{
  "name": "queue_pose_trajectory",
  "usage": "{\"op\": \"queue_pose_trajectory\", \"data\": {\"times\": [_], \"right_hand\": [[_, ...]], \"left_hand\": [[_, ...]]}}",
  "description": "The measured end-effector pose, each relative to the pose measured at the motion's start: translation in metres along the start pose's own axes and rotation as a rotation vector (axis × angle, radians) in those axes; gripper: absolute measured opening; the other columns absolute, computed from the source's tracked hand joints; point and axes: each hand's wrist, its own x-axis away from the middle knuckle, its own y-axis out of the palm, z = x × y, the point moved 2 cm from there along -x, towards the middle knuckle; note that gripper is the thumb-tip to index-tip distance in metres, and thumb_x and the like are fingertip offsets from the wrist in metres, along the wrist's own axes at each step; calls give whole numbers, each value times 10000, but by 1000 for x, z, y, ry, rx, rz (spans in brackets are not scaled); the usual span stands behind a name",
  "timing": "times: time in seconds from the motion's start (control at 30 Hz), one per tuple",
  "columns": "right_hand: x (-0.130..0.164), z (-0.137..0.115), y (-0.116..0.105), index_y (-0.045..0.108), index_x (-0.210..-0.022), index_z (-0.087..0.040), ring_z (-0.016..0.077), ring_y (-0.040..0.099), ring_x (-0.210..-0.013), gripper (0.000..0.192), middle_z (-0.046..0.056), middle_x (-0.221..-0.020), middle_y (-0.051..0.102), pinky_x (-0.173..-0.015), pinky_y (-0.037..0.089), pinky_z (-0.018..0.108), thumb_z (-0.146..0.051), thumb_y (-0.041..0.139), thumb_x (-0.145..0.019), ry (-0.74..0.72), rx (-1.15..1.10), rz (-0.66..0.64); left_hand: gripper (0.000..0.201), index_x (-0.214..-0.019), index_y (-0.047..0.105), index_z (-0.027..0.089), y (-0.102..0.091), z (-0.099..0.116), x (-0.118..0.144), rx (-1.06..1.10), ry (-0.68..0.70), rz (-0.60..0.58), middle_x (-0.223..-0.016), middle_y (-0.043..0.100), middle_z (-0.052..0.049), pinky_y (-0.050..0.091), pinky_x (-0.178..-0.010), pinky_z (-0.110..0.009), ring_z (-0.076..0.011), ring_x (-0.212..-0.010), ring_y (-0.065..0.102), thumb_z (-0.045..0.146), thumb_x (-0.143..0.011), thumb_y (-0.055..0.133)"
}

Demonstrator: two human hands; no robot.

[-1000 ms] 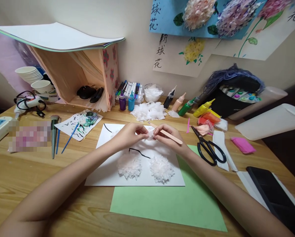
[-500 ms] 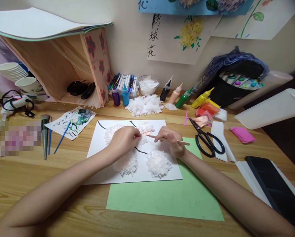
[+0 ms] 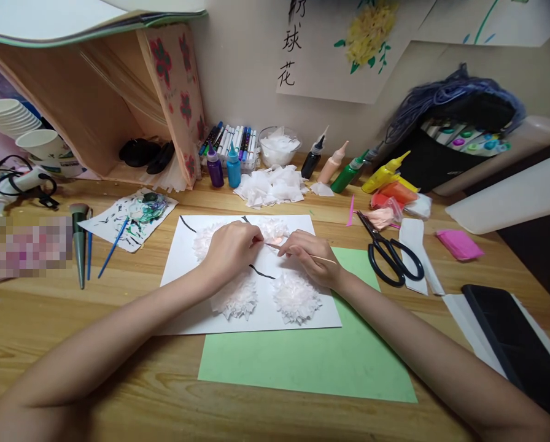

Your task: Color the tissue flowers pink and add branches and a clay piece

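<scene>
My left hand (image 3: 233, 247) is closed in a pinch above the white sheet (image 3: 183, 301). A small piece of white tissue paper showed at its fingertips a moment ago and is now mostly hidden. My right hand (image 3: 312, 255) grips a thin wooden stick (image 3: 325, 259), whose tip meets my left fingertips. Under and around my hands, several ruffled white paper flowers lie on the sheet, one at the lower right (image 3: 297, 299) and another at the lower left (image 3: 238, 299). Behind my fingers, the upper flower (image 3: 270, 228) has a peach-coloured patch at its centre. Short black lines mark the sheet.
Green paper (image 3: 302, 365) lies beneath the white sheet. Behind are a tissue pile (image 3: 270, 186), a glass bowl (image 3: 279, 147), paint bottles (image 3: 346, 175) and markers (image 3: 233, 144). Black scissors (image 3: 390, 255) rest at right; brushes (image 3: 78, 245) and a paint-smeared paper (image 3: 132, 218) at left.
My right hand has closed around the stick and turned it, bringing its tip to my left fingertips. The loose tissue there has dropped out of sight. The view has tilted slightly downward.
</scene>
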Motion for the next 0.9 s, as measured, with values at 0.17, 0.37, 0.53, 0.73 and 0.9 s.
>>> {"op": "queue_pose_trajectory", "data": {"times": [0.17,0.37,0.53,0.73,0.9], "right_hand": [[-2,0,1,624,-850,-186,162,562,-765,308,52,-786,628,-723,420,311,-257,350,-971,11,27,-11],[-3,-2,2,625,-844,-184,159,574,-778,290,50,-781,633,-734,426,304,-243,369,-967,21,59,-13],[-7,-5,7,621,-784,-194,149,578,-736,319,31,-734,626,-716,435,287,-267,373,-969,158,73,71],[-5,-7,9,635,-742,-190,146,581,-675,388,24,-680,610,-673,440,291,-332,355,-970,225,23,170],[-1,-9,6,627,-713,-187,153,555,-626,425,29,-621,583,-639,429,310,-314,316,-973,133,68,190]], "left_hand": [[162,-816,700,214,-1,0,0,-16,-20,-6,-798,708,-26,369,-590,-276,-197,-757,620,251,-813,543],[175,-820,703,215,-1,0,0,-30,-34,-16,-809,715,-30,376,-585,-276,-206,-766,632,249,-818,531],[190,-844,716,218,-1,0,0,-36,-44,-40,-844,723,-37,400,-607,-275,-208,-789,639,247,-819,530],[199,-841,727,212,1,1,0,-57,-19,-12,-829,718,-53,422,-621,-287,-216,-789,638,249,-815,533],[213,-815,728,201,4,0,1,-49,-10,24,-798,709,-62,415,-616,-286,-207,-763,631,249,-819,521]]}}
